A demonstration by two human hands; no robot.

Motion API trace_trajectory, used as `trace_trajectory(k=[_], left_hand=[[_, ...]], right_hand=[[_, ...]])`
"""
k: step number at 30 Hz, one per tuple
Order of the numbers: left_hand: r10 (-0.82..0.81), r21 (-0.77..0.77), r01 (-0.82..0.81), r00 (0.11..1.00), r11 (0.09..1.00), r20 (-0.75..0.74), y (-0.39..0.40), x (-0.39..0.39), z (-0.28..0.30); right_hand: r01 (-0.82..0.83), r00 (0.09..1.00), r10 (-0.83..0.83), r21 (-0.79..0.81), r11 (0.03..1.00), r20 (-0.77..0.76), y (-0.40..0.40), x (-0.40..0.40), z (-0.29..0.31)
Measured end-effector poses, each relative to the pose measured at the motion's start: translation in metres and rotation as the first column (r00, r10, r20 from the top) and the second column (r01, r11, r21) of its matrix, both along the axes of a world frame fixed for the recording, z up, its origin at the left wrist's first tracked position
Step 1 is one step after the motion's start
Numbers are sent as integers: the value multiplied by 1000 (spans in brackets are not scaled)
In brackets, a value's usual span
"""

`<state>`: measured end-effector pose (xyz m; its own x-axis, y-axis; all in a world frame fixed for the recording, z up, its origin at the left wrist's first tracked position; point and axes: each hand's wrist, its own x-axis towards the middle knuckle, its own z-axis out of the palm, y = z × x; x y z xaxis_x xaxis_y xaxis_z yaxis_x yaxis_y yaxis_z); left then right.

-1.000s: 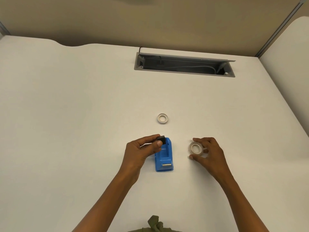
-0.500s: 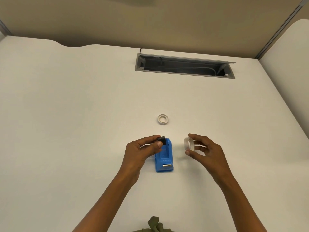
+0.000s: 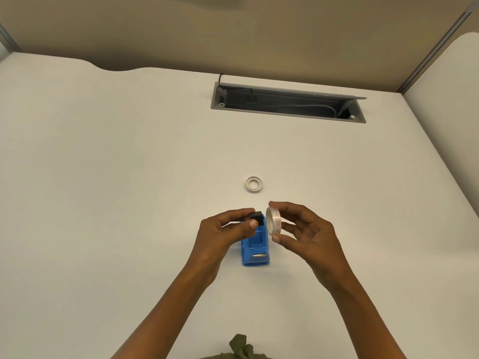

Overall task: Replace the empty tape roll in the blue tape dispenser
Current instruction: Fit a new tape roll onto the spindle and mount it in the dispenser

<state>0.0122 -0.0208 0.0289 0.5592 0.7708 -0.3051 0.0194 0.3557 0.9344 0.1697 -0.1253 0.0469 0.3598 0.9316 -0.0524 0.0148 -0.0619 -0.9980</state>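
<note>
The blue tape dispenser [image 3: 256, 248] sits on the white desk, its metal cutter toward me and its roll bay open. My left hand [image 3: 225, 233] pinches a small black spindle [image 3: 257, 218] between thumb and forefinger, above the dispenser's far end. My right hand [image 3: 304, 235] holds a clear new tape roll [image 3: 274, 220] on edge between thumb and fingertips, just right of the spindle and close to it. An empty white tape core [image 3: 253, 184] lies flat on the desk beyond the dispenser.
A grey recessed cable tray [image 3: 287, 103] with its lid raised and cables inside is set into the white desk [image 3: 129, 177] at the far side. A tan partition wall runs behind. Olive cloth [image 3: 241, 347] shows at the bottom edge.
My right hand lifted the clear tape roll off the desk, turned it on edge and carried it left up to the black spindle. My left hand and the dispenser stayed put.
</note>
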Motion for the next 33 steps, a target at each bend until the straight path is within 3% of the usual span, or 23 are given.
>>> trace_trajectory(k=[19,33], left_hand=[[-2,22,3,1000,1000,-30,-2,1,3],[-18,1,18,999,1000,34,-2,-1,4]], right_hand=[[-29,998,28,9,1000,55,5,-7,-1],[-22,997,20,18,1000,75,7,-8,1]])
